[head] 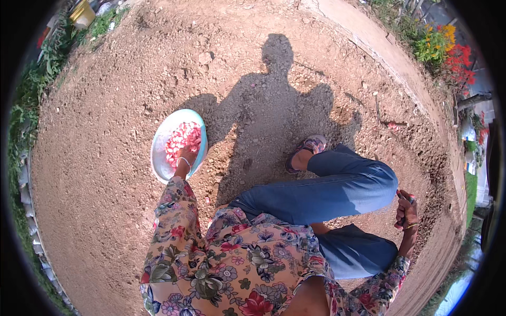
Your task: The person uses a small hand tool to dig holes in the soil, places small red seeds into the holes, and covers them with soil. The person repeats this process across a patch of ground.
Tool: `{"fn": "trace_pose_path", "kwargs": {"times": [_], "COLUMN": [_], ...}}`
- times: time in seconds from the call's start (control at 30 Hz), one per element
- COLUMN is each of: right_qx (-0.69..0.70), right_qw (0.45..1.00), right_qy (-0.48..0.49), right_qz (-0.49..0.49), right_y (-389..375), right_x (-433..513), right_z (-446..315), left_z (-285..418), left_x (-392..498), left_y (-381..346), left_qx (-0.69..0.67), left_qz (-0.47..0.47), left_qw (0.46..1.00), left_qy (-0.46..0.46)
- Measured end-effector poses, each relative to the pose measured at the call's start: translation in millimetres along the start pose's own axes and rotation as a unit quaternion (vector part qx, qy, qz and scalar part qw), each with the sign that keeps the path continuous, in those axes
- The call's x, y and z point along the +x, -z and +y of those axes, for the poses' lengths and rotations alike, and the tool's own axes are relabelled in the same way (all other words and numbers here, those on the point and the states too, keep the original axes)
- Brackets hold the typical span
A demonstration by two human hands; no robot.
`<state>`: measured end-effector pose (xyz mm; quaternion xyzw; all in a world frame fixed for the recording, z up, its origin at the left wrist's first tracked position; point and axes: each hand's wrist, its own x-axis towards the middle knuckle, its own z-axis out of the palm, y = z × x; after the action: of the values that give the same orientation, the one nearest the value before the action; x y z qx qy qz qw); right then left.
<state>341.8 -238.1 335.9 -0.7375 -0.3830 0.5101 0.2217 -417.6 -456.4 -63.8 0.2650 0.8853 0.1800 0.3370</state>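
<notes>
My left hand (187,157), with a pale bangle at the wrist, reaches into an oval basin (160,148), white inside with a light green-blue rim. Its fingers touch a heap of small pink-and-white pieces (180,140), perhaps garlic cloves or seeds; whether they grip any is hidden. Off to the right, beside my bent knee in blue jeans, my right hand (407,211) is closed around a small dark object with a reddish tip (406,196), too small to name. A thin yellowish band circles that wrist. The basin rests on dry, crumbly soil (99,158).
A short stick (399,124) with something pinkish beside it lies on the soil at the right. Pale edging runs along the upper right, by yellow and red flowers (460,63). Green plants (27,98) and a yellow bucket (82,15) stand at the left edge. My shoe (314,144) is planted mid-ground.
</notes>
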Motion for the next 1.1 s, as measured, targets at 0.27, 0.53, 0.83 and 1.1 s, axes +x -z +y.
{"fn": "trace_pose_path", "kwargs": {"times": [0.27,0.53,0.83,1.1], "right_qx": [0.018,0.024,0.022,0.064], "right_qw": [0.996,0.987,0.985,0.985], "right_qy": [-0.022,-0.002,-0.004,0.02], "right_qz": [0.088,0.156,0.169,0.161], "right_y": [17,29,45,47], "right_x": [-16,-36,-37,-36], "right_z": [26,40,56,63], "left_z": [30,65,88,84], "left_x": [44,41,39,34], "left_y": [-7,21,51,87], "left_qx": [0.176,0.284,0.422,0.622], "left_qz": [-0.041,-0.044,-0.054,-0.072], "left_qw": [0.983,0.958,0.904,0.771], "left_qy": [-0.016,-0.023,-0.051,-0.116]}}
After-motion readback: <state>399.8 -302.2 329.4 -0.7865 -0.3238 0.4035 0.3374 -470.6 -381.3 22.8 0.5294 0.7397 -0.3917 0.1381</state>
